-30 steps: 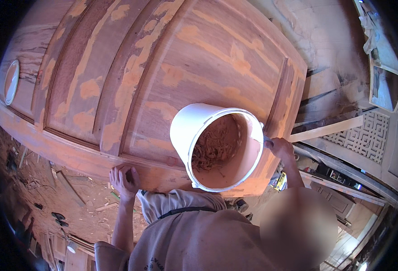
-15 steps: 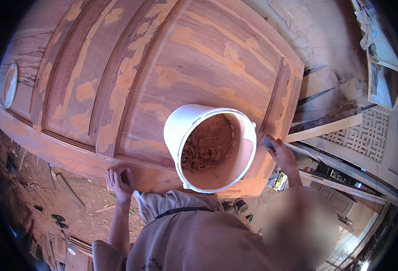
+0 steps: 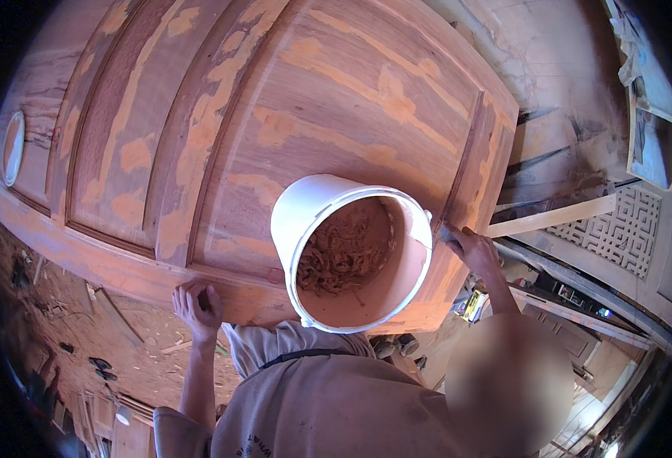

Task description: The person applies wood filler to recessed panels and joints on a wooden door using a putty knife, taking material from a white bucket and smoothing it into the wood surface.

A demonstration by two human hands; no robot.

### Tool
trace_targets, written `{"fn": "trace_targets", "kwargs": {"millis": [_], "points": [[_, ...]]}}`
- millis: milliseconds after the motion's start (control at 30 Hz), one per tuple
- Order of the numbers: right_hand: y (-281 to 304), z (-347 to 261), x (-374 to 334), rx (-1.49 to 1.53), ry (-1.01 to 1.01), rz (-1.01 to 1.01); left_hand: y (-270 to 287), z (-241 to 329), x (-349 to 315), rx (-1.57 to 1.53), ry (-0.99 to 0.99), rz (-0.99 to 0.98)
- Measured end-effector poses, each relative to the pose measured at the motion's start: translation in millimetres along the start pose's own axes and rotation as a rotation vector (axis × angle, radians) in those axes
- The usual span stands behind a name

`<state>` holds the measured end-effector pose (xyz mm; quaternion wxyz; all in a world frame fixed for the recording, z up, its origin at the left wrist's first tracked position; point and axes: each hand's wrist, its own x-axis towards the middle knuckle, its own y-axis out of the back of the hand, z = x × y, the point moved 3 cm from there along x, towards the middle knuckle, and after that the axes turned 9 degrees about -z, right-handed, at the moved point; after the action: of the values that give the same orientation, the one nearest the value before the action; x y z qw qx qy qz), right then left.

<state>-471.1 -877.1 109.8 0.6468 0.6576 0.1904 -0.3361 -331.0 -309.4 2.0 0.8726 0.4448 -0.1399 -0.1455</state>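
A white plastic bucket [image 3: 298,221] stands on the wooden door [image 3: 336,99] right in front of me. Its open mouth is turned up toward me, and its base is on the panel near the door's near edge. Inside it is a clumpy reddish-brown paste heaped toward the left of the bottom, and the inner wall is smeared a pale orange-pink. The door lies flat. As far as I can see, its long axis runs across me from left to right, with one long edge toward my body and its right end slanting away. Patches and streaks of the same orange filler mark its panels and grooves. My left hand [image 3: 196,301] clasps the near edge to the left of the bucket, with the fingers curled over the top. My right hand [image 3: 473,248] is at the door's right end, just beside the bucket rim. It is clenched on a small dark tool [image 3: 446,233] pressed to the wood, and too little of the tool shows to tell which way it points. The floor [image 3: 84,328] lower left is strewn with wood shavings. A pale wooden strip [image 3: 549,217] and a lattice panel [image 3: 630,229] lie to the right.
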Motion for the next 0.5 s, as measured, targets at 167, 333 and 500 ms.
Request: {"fn": "trace_targets", "kwargs": {"millis": [167, 333, 500], "points": [[5, 0, 4, -0.034, 0.004, -0.006, 2, 0, 0, 0.005, 0.005, -0.011], [16, -6, 3, -0.067, -0.025, -0.035, 2, 0, -1, -0.006, -0.003, -0.044], [5, 9, -10, -0.374, -0.205, -0.380, 3, -1, 0, -0.026, 0.002, -0.033]]}}
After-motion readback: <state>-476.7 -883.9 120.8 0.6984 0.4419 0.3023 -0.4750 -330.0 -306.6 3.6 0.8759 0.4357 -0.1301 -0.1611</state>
